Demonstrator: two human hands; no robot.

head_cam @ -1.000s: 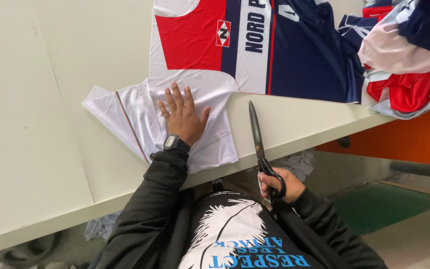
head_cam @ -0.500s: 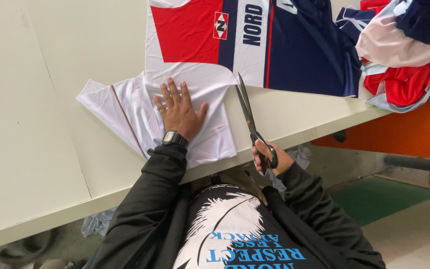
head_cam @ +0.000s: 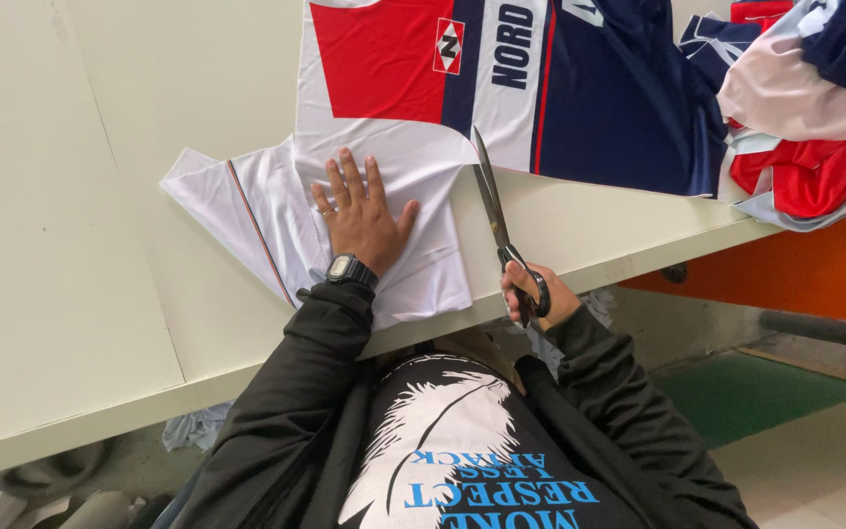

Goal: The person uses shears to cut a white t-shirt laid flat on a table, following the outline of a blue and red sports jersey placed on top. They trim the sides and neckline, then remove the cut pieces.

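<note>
the left hand (head_cam: pixel 361 214) lies flat, fingers spread wide, on the white part of a jersey (head_cam: pixel 413 196) spread on the pale table (head_cam: pixel 70 245), pinning it and gripping nothing. the right hand (head_cam: pixel 539 294) sits at the table's near edge with its fingers curled through the handles of long black scissors (head_cam: pixel 494 220), which it holds; the blades look nearly closed and point away from the body, their tip at the jersey's right border where white meets the red and navy panels. the risk i see: the fabric looks thin and slick, so if the blades push rather than bite it could slide or bunch under the palm and the cut would wander off its line. the pinning hand sits well to the left of the blades, so the cloth next to them is loose and may lift. if that hand creeps right to hold closer, the thumb, the nearest digit, comes close to the edge. the jersey lies under the left fingers, reaching beyond them to the far edge; the blades run just beside it, on its right. a heap of red, white and navy cloth (head_cam: pixel 805 118) lies at the far right, apart from both hands.
</note>
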